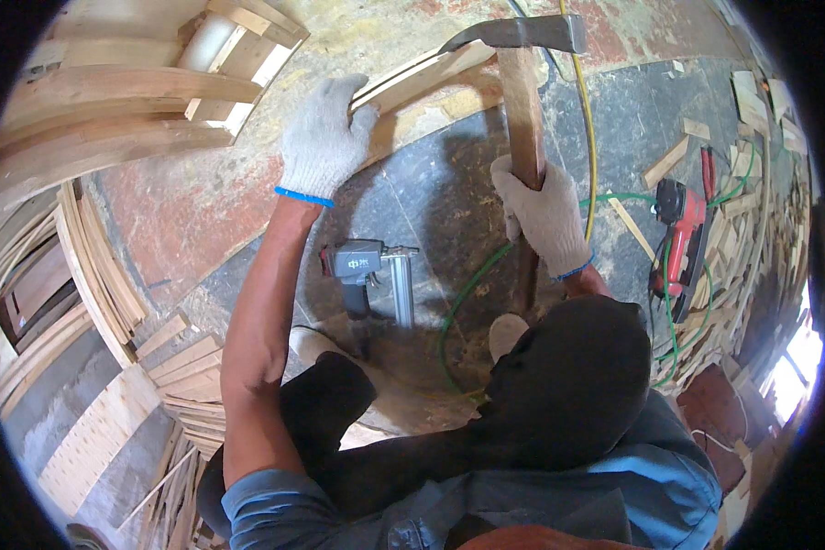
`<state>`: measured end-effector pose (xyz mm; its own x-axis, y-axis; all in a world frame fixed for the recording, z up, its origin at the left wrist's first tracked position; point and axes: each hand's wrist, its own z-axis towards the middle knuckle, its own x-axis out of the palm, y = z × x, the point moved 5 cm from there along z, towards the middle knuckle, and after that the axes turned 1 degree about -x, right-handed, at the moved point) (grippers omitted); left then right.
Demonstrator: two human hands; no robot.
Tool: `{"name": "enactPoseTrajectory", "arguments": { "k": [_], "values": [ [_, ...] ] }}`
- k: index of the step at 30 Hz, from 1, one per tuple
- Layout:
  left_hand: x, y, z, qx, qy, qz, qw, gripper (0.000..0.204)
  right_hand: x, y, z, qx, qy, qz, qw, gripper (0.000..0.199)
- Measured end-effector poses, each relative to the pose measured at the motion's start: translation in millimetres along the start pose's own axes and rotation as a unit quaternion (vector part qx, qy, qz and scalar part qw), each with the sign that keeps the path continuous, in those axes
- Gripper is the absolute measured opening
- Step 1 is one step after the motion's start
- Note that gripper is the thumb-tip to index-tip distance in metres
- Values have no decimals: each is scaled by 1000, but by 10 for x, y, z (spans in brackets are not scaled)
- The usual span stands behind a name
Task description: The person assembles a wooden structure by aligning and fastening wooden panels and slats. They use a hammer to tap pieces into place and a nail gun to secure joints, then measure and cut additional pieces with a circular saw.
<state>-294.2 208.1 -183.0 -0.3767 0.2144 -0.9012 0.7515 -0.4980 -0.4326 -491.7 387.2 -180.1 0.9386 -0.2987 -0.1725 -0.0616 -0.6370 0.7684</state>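
Observation:
My left hand point(328, 133), in a white knit glove with a blue cuff, grips the near end of a pale wooden board point(431, 81). The board slants away to the far right. My right hand point(545, 211), gloved the same way, is wrapped round the wooden handle point(522, 110) of an adze. Its dark steel head point(532, 33) is at the far end of the handle, with the curved blade pointing left over the board's far end. Whether the blade touches the board I cannot tell. Below the board, a grey nail gun point(357, 261) lies on the floor between my hands.
A wooden frame point(119, 110) stands at the far left, with stacked slats point(101, 275) nearer. On the right lie a red and black power tool point(678, 238) and a heap of wood offcuts point(733, 266). A yellow hose point(588, 137) and a green hose point(472, 293) cross the floor.

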Motion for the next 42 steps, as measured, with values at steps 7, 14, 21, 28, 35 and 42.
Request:
{"name": "enactPoseTrajectory", "arguments": {
  "k": [7, 14, 21, 28, 35, 42],
  "values": [
    [31, 48, 21, 16, -15, -1, 1000, 39, 56, -80, 87, -23, -32, -9, 999, 18],
    [42, 39, 18, 16, -5, 4, 1000, 38, 191, -131, 82, -108, -108, -209, 966, 30],
    [-56, -36, 129, 25, 88, 67, 994, 39, 195, -192, 121, -111, -106, -225, 962, 29],
    [74, -48, 151, 48, 99, 35, 993, 39, 95, -125, -4, -222, -86, -181, 954, 29],
    [35, -82, 258, 15, 112, 54, 992, 37, 0, -34, 93, -78, -46, -168, 982, 36],
    [-61, -49, 240, 12, 87, 34, 996, 40, -62, 339, -85, -104, -81, -230, 964, 36]
  ]
}}
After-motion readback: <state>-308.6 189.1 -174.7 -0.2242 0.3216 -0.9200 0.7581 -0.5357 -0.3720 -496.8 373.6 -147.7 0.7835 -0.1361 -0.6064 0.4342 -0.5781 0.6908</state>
